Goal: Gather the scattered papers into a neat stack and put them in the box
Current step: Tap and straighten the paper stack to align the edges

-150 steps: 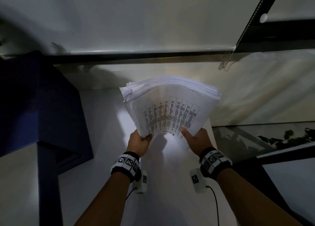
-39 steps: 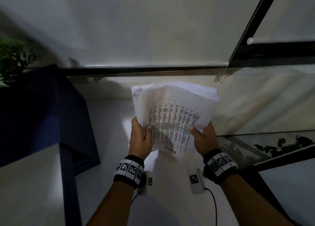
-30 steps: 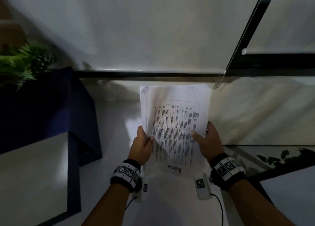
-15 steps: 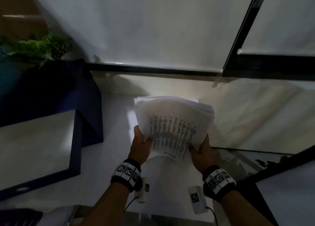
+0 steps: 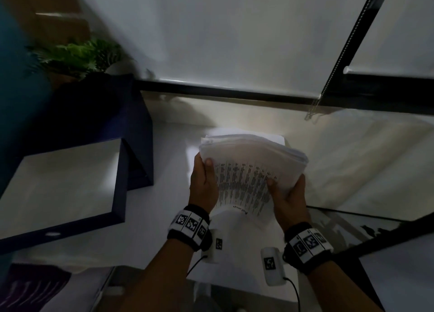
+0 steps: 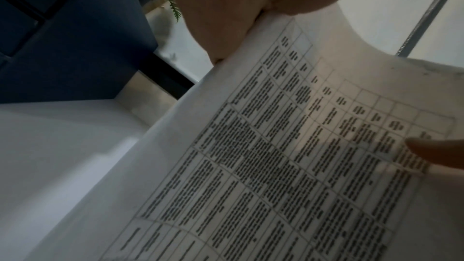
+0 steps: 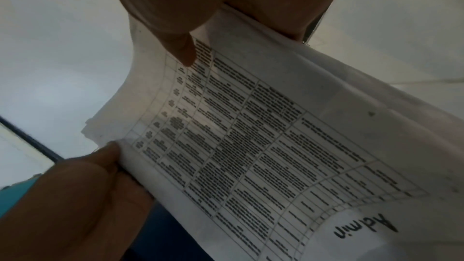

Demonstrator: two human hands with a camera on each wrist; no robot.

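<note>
A thick stack of white papers [image 5: 249,168] with a printed table on its top sheet is held above the white table [image 5: 164,217], its far end bowed upward. My left hand [image 5: 203,182] grips the stack's left edge, thumb on top. My right hand [image 5: 287,194] grips the right edge, thumb on the print. Both wrist views show the top sheet [image 6: 288,156] [image 7: 263,146] close up, with "Admin" handwritten near its front end. The dark blue box [image 5: 117,187] lies open to the left, pale inside; its raised lid [image 5: 98,114] stands behind it.
A green plant [image 5: 77,55] sits behind the box lid. A white roller blind [image 5: 234,34] with a bead chain [image 5: 333,60] hangs at the back. A glass surface [image 5: 352,229] lies to the right, and a dark printed item [image 5: 30,288] at bottom left.
The stack was tapped upright on the table, then lifted and tilted flatter. My view has swung left, so the open box now shows more fully beside the stack.
</note>
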